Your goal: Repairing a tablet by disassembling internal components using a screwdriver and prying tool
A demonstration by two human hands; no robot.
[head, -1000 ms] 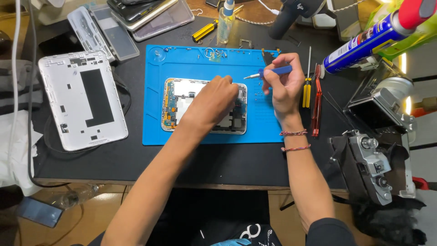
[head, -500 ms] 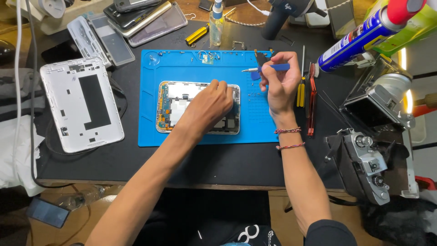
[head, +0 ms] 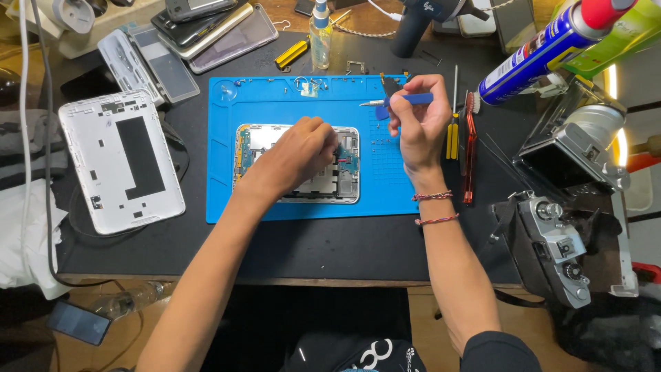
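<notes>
Head cam: my left hand lies fingers-down on the opened tablet, mid blue mat, pinning it; can't tell if it grips anything. Right hand, just right of the tablet, is closed round a blue screwdriver, tip pointing left, lifted clear.

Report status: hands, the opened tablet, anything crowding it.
Left hand flat on opened tablet, fingertips at its circuit board. Right hand raised beside it, gripping blue-handled screwdriver. Tablet lies on blue mat; loose screws nearby, nothing blocking.
</notes>
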